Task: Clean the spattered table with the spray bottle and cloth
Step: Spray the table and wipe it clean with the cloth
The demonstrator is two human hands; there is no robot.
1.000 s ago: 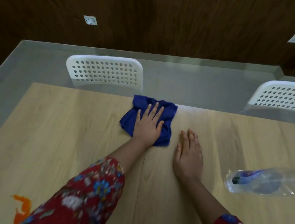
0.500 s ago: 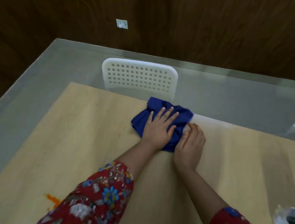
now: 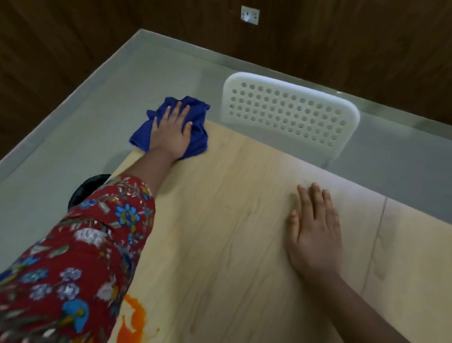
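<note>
An orange spatter (image 3: 131, 324) remains unwiped at the near left edge of the worktop (image 3: 238, 268), beside the floral sleeve (image 3: 74, 267) of the person cleaning. Midway across the boards the right hand (image 3: 313, 233) lies flat, fingers straight and holding nothing. Half a second ago it touched the cloth's edge; it now lies well apart from it. Farther off, the left hand (image 3: 171, 136) presses the blue cloth (image 3: 198, 137) with spread fingers. It has swept the cloth leftward along the far edge to the far left corner, where part of it hangs past the rim. The wipe appears to have covered the far strip, while the stain near the person still awaits the cloth. The spray bottle, seen a second ago lying on the right, is now out of view. Beyond the worktop stand a white perforated chair (image 3: 289, 116) and a wall socket (image 3: 249, 15).
</note>
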